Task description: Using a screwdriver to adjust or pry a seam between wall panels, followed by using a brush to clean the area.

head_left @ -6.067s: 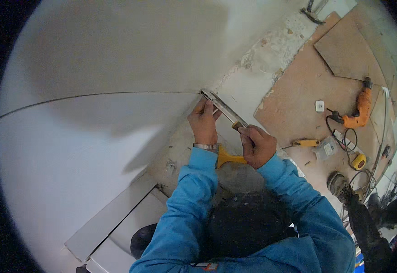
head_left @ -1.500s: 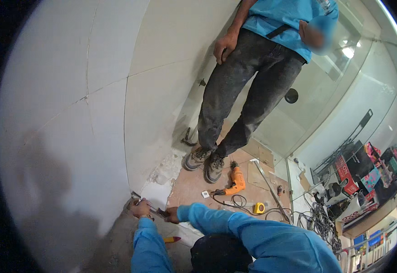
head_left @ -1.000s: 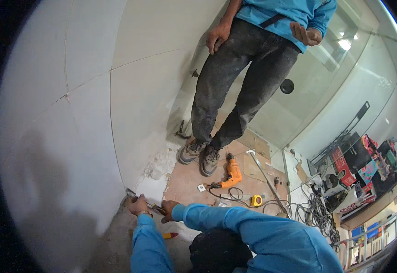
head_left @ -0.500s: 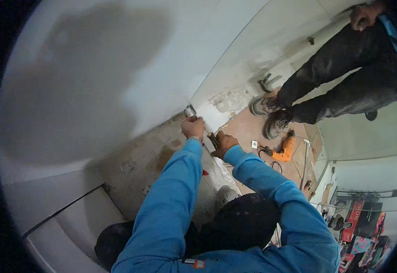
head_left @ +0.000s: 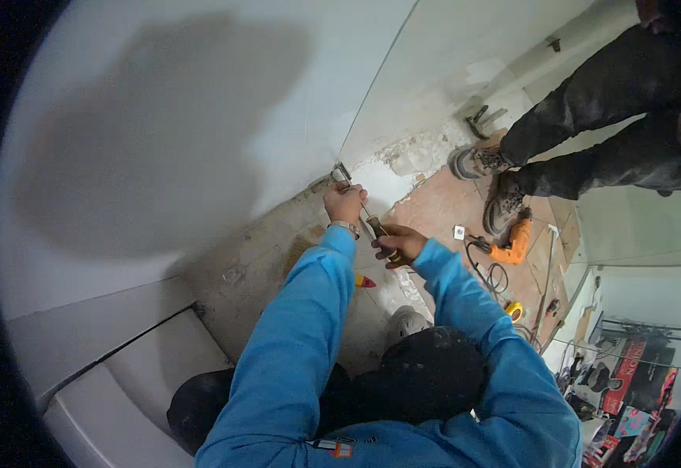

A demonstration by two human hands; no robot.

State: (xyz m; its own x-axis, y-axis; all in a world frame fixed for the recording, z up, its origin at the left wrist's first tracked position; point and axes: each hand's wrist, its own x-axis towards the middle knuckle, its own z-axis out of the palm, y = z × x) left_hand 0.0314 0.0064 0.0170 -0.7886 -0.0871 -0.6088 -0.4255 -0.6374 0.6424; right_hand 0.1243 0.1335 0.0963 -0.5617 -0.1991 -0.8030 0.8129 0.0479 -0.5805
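My right hand is closed around the dark handle of a screwdriver. Its thin shaft slants up and left toward my left hand. The fingers of that hand are pinched at the lower end of a small silvery metal bracket, set where the bottom corner of a glass panel meets the white wall. My fingers hide the screwdriver's tip and part of the bracket. A pointed red and yellow object lies on the floor below my hands.
At the right stands another person in dark trousers and worn shoes. Near those shoes lie an orange power drill with its cable and a yellow tape measure. A white fixture borders the left side. Assorted goods sit at lower right.
The screwdriver has swung so its shaft points up toward the bracket, and my right hand has drawn back slightly to the right. My view has shifted, bringing the tape measure into sight.
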